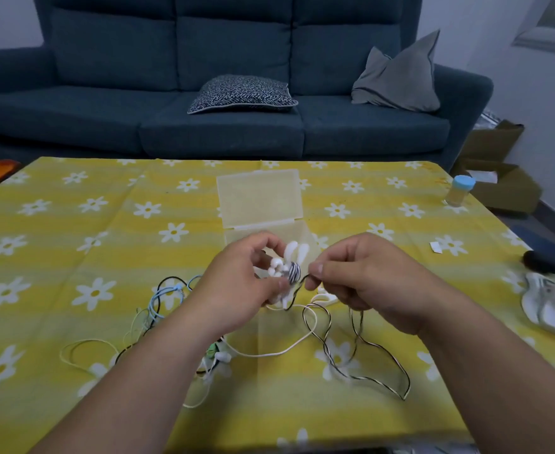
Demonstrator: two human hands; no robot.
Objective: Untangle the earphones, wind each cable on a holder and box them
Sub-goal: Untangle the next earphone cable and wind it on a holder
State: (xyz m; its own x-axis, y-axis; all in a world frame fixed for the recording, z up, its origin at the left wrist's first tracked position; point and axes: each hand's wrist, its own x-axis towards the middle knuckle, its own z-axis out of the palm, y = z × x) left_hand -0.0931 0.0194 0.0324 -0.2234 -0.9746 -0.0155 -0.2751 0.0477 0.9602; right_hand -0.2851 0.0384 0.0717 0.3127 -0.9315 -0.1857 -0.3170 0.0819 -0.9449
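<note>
My left hand (240,286) grips a white cable holder (286,273) with a few turns of black-and-white striped cable around it. My right hand (364,276) pinches that striped cable (368,376) just right of the holder; the rest trails in loops over the cloth at the lower right. A white cable (269,353) runs from under my hands to the left. A tangle of blue, black and cream earphone cables (158,306) lies left of my left arm, with white earbuds (220,358) below it. The clear plastic box (259,198) stands open behind my hands.
The table has a yellow cloth with white flowers (73,257). A small bottle with a blue cap (459,191) stands at the far right edge. White and dark objects (551,290) lie at the right edge. A blue sofa (204,93) with cushions is behind the table.
</note>
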